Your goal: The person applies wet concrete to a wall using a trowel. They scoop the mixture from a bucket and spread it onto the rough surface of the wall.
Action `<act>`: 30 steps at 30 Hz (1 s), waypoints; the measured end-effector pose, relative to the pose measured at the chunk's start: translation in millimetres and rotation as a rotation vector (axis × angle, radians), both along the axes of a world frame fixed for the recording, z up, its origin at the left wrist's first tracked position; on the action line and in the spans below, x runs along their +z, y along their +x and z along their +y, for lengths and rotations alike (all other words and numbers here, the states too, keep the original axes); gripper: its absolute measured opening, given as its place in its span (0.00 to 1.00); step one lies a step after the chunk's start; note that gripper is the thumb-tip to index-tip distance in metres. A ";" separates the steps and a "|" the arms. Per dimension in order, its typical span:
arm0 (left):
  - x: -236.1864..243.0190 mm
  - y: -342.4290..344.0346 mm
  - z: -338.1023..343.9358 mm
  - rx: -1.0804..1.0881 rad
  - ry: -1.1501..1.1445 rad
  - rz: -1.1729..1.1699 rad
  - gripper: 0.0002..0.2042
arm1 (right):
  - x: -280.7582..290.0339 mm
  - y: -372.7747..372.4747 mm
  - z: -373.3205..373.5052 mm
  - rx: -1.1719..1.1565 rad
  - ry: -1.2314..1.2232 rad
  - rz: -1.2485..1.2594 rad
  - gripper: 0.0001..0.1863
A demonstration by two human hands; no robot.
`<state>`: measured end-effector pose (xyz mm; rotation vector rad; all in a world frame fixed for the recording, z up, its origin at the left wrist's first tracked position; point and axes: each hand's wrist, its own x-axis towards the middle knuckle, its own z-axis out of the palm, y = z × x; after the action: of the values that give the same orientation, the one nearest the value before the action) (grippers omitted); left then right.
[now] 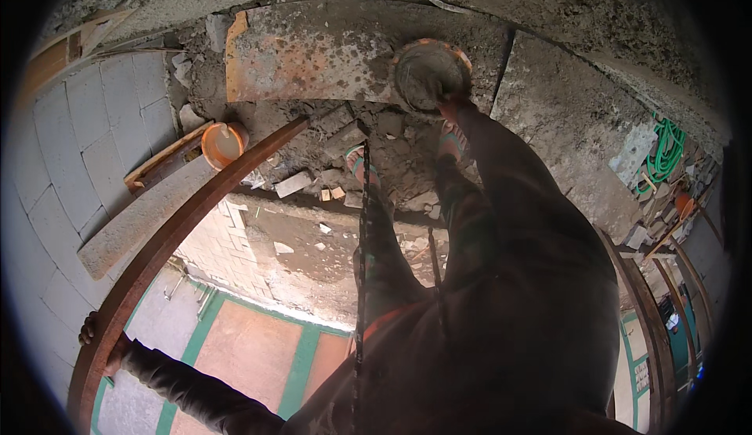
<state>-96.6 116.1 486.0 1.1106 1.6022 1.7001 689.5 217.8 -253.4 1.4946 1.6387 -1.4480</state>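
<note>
At the far left, my left hand is wrapped round an upright brown wooden beam, its fingertips showing on the outer side. My right arm stretches forward to a round bucket with an orange rim and wet grey mortar in it. There my right hand is at the near rim, partly over the mortar. Its fingers are dark and blurred, so whether they hold a tool is hidden from me. The bucket stands at the right end of a mortar-spattered, orange-edged board.
A smaller orange bucket stands beside a grey block wall. Rubble and broken brick lie around my sandalled feet. A dark twisted rod or rope hangs before me. Coiled green hose lies at right; beyond the ledge is a tiled floor lower down.
</note>
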 end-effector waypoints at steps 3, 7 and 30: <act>-16.9 -32.6 17.3 -0.106 -0.039 -0.059 0.25 | -28.4 68.4 -59.7 -0.088 0.306 0.131 0.13; -48.2 25.3 13.9 -0.018 0.095 -0.343 0.23 | 28.1 118.6 -84.7 0.098 0.594 0.044 0.12; -58.4 146.5 53.1 0.289 0.468 -0.229 0.16 | 562.7 -153.0 79.6 0.137 0.129 0.592 0.34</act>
<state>49.9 169.2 427.5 0.8705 1.3021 2.3843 536.4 297.4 309.3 1.0350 2.1596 -1.8463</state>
